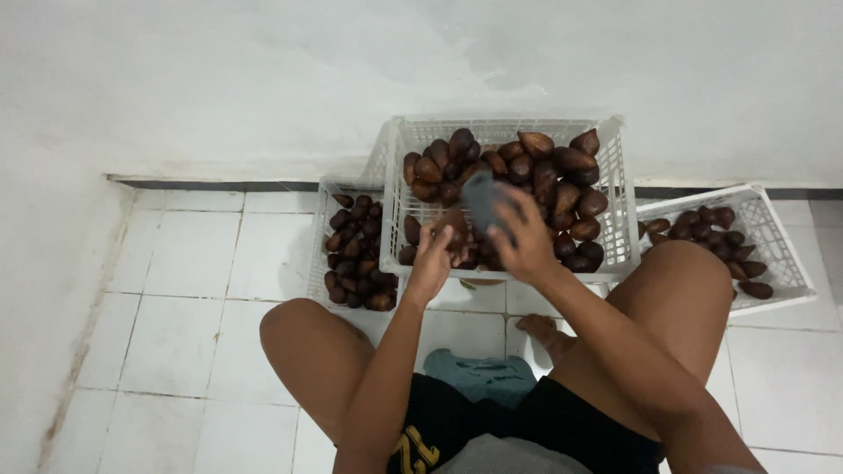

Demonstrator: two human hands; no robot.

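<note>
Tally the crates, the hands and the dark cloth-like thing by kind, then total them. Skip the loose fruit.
White plastic crates: 3, the middle crate, the left crate, the right crate
Hands: 2, left hand on a brown fruit, right hand
Dark grey cloth-like thing, blurred: 1
Total: 6

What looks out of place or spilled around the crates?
Nothing spilled. The middle crate sits raised, overlapping the left crate; the right crate lies askew. The right hand holds a grey cloth, and the left hand holds a fruit.
</note>
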